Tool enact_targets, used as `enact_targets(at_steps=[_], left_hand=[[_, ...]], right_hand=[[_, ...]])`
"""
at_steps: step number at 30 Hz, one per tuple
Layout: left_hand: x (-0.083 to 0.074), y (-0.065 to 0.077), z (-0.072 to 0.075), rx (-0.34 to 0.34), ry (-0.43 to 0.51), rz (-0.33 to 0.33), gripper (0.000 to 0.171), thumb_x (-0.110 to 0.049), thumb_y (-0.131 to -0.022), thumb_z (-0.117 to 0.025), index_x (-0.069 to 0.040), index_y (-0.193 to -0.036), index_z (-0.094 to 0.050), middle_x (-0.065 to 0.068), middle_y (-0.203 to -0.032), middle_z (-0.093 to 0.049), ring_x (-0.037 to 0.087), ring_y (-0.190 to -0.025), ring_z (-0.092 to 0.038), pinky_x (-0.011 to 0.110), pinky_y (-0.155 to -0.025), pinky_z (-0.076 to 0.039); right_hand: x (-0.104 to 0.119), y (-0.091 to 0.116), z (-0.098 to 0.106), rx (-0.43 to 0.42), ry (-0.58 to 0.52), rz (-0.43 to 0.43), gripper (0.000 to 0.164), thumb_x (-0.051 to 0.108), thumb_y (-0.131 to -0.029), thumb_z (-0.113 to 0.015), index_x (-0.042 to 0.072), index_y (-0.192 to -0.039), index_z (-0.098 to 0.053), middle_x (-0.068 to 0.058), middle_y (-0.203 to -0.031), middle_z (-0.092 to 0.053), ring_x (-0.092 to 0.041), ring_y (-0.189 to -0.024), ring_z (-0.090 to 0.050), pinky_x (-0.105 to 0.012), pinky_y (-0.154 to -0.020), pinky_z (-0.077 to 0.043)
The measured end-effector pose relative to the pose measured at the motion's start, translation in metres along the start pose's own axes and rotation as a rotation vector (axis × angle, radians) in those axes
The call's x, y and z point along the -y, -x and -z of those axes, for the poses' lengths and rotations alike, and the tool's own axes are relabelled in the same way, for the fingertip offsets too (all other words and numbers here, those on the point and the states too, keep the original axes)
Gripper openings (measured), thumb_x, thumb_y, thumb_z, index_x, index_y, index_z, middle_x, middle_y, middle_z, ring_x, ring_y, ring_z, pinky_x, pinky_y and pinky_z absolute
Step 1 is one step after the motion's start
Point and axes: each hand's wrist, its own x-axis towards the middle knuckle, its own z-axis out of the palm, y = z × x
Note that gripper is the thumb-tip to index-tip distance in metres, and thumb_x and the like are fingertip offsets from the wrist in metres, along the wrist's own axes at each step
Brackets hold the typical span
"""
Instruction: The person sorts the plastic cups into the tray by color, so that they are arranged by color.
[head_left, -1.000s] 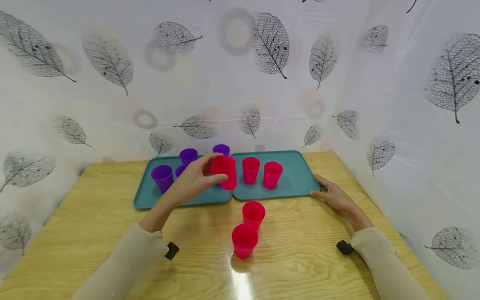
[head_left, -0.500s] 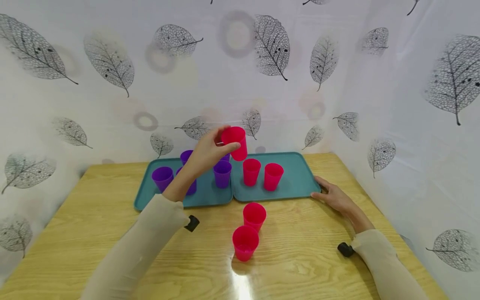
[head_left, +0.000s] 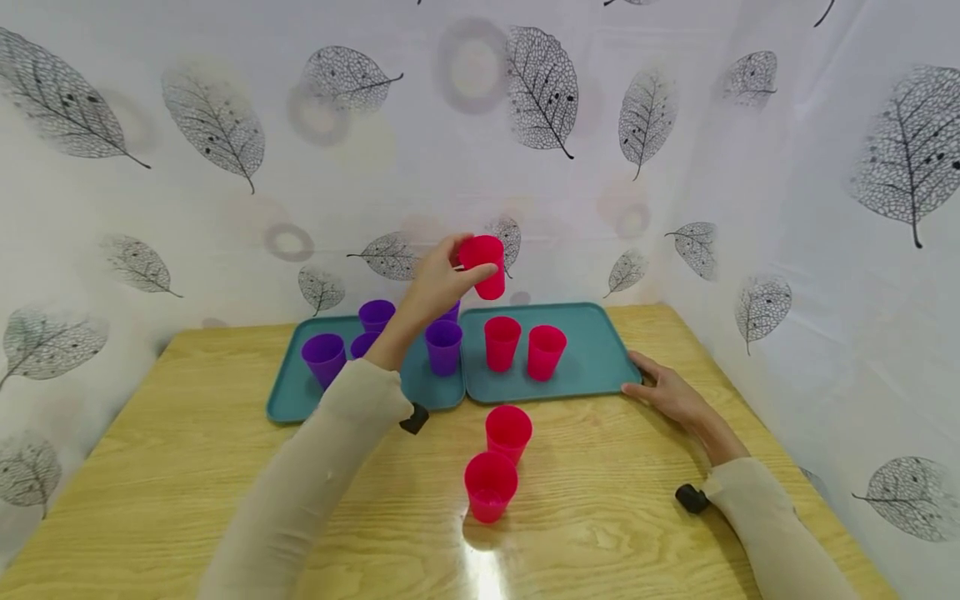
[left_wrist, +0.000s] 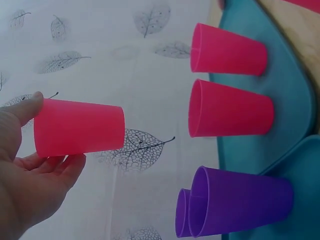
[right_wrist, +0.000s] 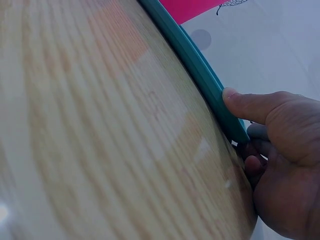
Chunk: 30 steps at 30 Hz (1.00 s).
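Observation:
My left hand holds a red plastic cup in the air above the back edge of the trays, fingers on one side and thumb on the other. In the left wrist view this cup is clear of everything but the hand. Below it, two red cups stand on the right teal tray. At that tray's front right corner my right hand grips the rim. The right wrist view shows the thumb against the tray's edge and the other fingers curled at the corner, partly hidden.
Several purple cups stand on the left teal tray, partly hidden by my left arm. Two more red cups stand on the wooden table in front of the trays. A leaf-patterned curtain hangs behind and at the sides.
My left hand has lifted the red cup from over the purple cups and carried it up and to the right. The right hand stays on the tray corner.

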Motion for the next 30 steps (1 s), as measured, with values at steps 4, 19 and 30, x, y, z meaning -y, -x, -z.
enact_targets(at_steps=[4, 19, 30], left_hand=[[0.005, -0.010, -0.008, -0.016, -0.003, 0.006, 0.072, -0.030, -0.095, -0.076, -0.005, -0.155, -0.045, 0.014, -0.136, -0.062, 0.029, -0.121, -0.061, 0.041, -0.093, -0.058], [0.037, -0.038, -0.040, -0.017, -0.012, 0.080, 0.072, -0.026, -0.095, -0.075, -0.002, -0.155, -0.042, 0.018, -0.140, -0.058, 0.031, -0.119, -0.060, 0.042, -0.095, -0.057], [0.057, -0.048, -0.059, 0.041, -0.098, 0.148, 0.072, -0.027, -0.096, -0.073, -0.001, -0.155, -0.040, 0.018, -0.148, -0.052, 0.033, -0.131, -0.052, 0.046, -0.107, -0.049]], right_hand=[[0.001, 0.001, 0.001, -0.011, 0.008, -0.001, 0.081, 0.021, -0.104, -0.066, -0.007, -0.161, -0.016, -0.031, -0.167, -0.011, -0.051, -0.153, -0.009, -0.064, -0.121, -0.014], [0.006, 0.001, -0.001, -0.010, -0.009, 0.013, 0.081, 0.018, -0.103, -0.067, -0.006, -0.162, -0.017, -0.033, -0.166, -0.012, -0.052, -0.152, -0.009, -0.065, -0.120, -0.016], [0.006, 0.001, -0.001, -0.009, -0.005, 0.000, 0.081, 0.020, -0.104, -0.066, -0.007, -0.162, -0.016, -0.032, -0.167, -0.011, -0.051, -0.153, -0.008, -0.064, -0.121, -0.015]])
